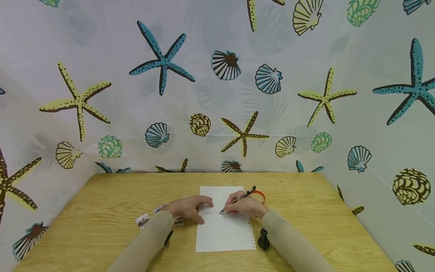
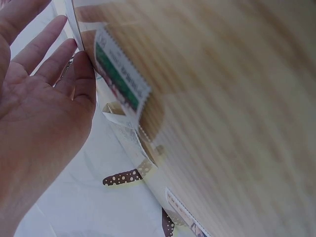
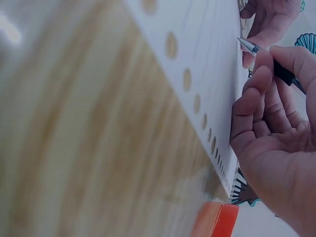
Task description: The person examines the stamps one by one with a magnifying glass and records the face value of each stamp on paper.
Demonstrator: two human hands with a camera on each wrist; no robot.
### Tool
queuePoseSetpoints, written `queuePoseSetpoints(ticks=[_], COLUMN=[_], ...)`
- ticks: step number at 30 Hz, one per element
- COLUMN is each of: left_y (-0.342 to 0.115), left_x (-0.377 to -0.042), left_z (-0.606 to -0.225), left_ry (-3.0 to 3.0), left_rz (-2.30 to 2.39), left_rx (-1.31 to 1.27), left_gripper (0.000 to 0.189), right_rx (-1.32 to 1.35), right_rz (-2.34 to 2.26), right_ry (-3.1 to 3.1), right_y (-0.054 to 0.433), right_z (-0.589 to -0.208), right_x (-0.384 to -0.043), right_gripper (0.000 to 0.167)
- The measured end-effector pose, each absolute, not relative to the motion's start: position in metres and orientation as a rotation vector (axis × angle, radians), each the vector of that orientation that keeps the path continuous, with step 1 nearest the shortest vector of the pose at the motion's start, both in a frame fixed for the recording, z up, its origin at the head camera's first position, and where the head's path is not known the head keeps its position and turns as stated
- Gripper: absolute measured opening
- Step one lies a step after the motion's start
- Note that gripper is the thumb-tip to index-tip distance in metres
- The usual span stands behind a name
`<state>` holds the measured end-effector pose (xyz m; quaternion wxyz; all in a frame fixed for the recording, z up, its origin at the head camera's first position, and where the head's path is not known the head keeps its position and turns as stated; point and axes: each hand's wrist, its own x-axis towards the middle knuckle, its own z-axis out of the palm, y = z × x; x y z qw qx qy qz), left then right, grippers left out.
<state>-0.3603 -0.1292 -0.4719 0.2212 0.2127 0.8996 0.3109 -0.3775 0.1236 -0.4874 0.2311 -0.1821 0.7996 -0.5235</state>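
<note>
Right hand pinches a pen, its tip on the lined paper lying on the tabletop. Left hand, fingers spread apart, rests at the paper's left edge; stamps lie near it.

We see a left hand and a right hand, both bare, with long, plain beige sleeves. A small, chunky black gadget sits by the right sleeve, and a black bit peeks out by the left one.
</note>
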Motion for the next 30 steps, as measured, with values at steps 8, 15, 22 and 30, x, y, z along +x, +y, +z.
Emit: queuePoseSetpoints(ticks=[8, 15, 22, 30], left_y=[-0.1294, -0.1297, -0.1304, -0.1299], left_x=[-0.3597, -0.3607, -0.3615, -0.3609], left_z=[-0.4712, -0.4729, -0.4742, -0.4732], left_ry=[2.486, 2.490, 2.489, 2.485], left_rz=[0.847, 0.843, 0.849, 0.844], left_rx=[0.581, 0.586, 0.585, 0.595], left_gripper=[0.052, 0.052, 0.051, 0.051], right_rx=[-0.453, -0.456, -0.452, -0.510], right_rz=[-1.434, -1.429, -1.432, -1.438], right_ry=[2.233, 2.240, 2.223, 2.193], right_y=[0.1240, 0.1230, 0.1221, 0.1243], right_z=[-0.4894, -0.4865, -0.4841, -0.4843], right_x=[-0.3782, -0.3761, -0.3737, -0.3756], right_gripper=[0.009, 0.009, 0.009, 0.008])
